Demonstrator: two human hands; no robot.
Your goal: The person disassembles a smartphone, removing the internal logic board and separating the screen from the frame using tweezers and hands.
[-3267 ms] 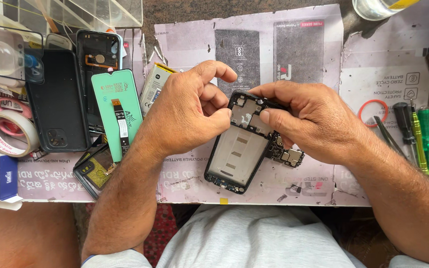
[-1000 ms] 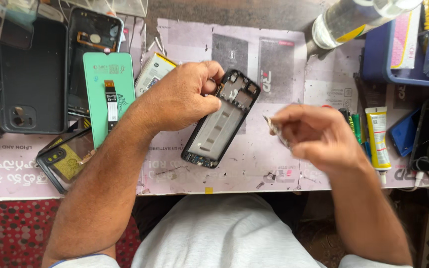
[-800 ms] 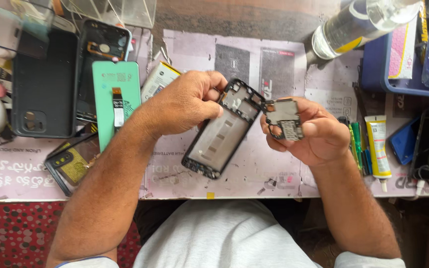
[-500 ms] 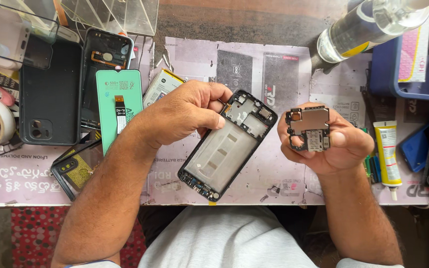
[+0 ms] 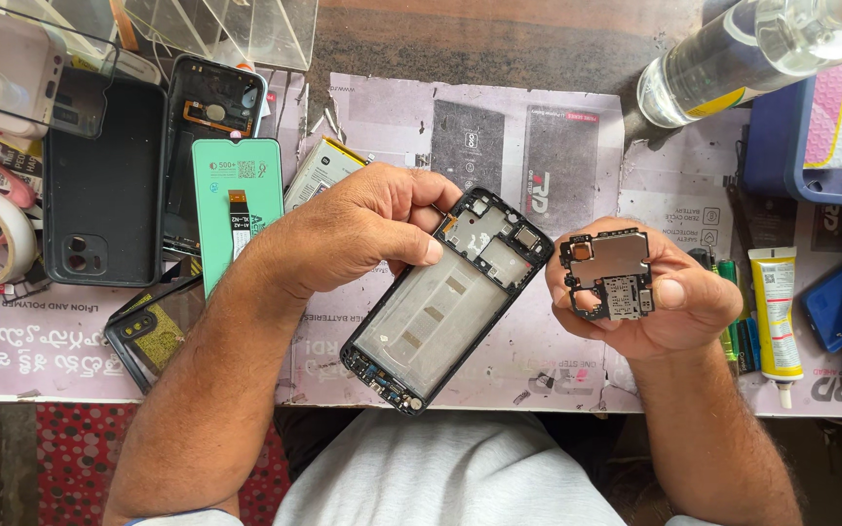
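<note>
In the head view, the circuit board [image 5: 608, 277] could be dropped or flexed, since it is only pinched at its edges by the right hand [image 5: 657, 304] above the paper-covered bench [image 5: 577, 127] (a loose tilt would be enough). The phone frame [image 5: 445, 297] might also slip, being clamped only at its upper end by the left hand [image 5: 358, 232]. The board is seen as dark, irregular, with metal shields; the frame is black, stripped, tilted diagonally, well apart from the board.
</note>
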